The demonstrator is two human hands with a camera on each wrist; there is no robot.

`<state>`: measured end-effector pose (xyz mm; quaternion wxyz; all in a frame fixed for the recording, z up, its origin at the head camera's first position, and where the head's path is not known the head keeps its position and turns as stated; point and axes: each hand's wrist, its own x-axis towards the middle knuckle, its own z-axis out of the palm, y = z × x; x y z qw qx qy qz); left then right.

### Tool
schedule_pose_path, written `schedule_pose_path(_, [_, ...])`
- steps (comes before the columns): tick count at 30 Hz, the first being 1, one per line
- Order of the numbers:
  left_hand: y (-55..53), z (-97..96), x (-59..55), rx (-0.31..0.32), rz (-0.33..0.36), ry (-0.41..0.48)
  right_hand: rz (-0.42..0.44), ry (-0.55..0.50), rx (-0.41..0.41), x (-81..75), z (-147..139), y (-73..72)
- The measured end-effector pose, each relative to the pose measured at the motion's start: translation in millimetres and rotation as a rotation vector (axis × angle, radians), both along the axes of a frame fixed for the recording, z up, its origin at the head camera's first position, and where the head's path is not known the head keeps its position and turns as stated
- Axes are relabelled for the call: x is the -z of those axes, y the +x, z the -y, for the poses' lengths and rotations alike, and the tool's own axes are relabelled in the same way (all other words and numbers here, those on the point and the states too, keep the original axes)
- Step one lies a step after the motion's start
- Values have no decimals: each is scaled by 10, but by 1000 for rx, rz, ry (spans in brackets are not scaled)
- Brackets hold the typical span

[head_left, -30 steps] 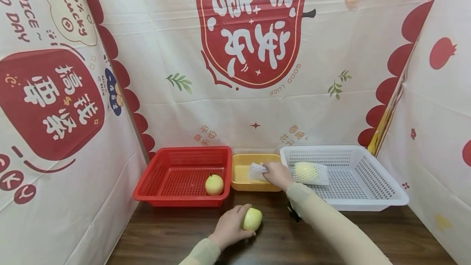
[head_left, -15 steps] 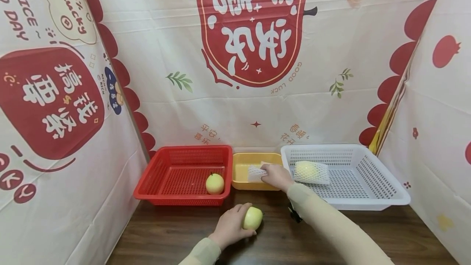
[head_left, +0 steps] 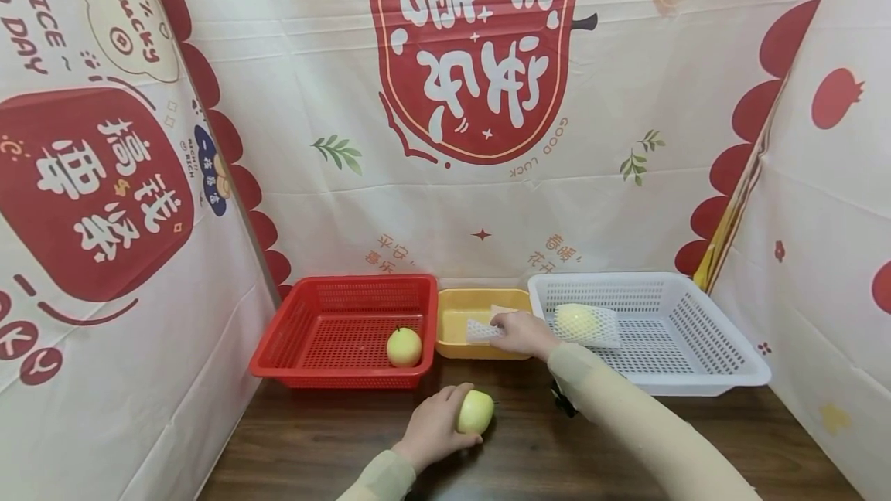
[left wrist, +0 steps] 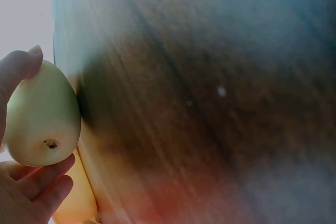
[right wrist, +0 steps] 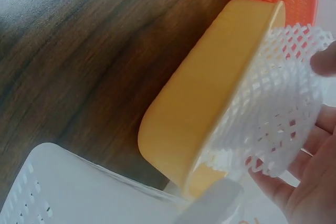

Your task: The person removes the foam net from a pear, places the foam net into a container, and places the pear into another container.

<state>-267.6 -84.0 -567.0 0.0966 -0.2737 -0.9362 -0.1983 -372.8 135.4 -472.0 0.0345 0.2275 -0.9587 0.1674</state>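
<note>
The person's hands are well apart. The left hand [head_left: 433, 425] grips a yellow-green pear [head_left: 476, 412] between thumb and fingers, on the wooden table [head_left: 313, 443] in front of the yellow tray's [right wrist: 194, 93] near edge. The right hand [head_left: 522, 332], farther from the person than that pear, holds a white foam net [right wrist: 273, 98] at the tray's opening. A second pear [head_left: 404, 348] sits in the red basket's [head_left: 341, 372] near right corner; a netted fruit [head_left: 576, 320] lies by the white basket's [head_left: 696, 383] left edge.
</note>
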Motion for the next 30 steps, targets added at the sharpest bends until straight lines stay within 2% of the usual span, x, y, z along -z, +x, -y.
schedule_pose_path(6, [-10,13,15,-6,9,-2,17,12,15,-14,37,-42])
schedule_pose_path(14, [-21,12,24,-11,15,-1,-78,-56,84,-45,120,-130])
schedule_pose_path(19, [-35,7,20,-14,6,0,-139,-124,122,2,166,-159])
schedule_pose_path(24, [-32,8,31,-10,18,2,-160,-108,128,73,221,-155])
schedule_pose_path(27, [-25,14,38,-10,28,7,-128,-92,124,121,246,-144])
schedule_pose_path(30, [-23,22,41,-12,24,10,-60,-101,122,162,262,-149])
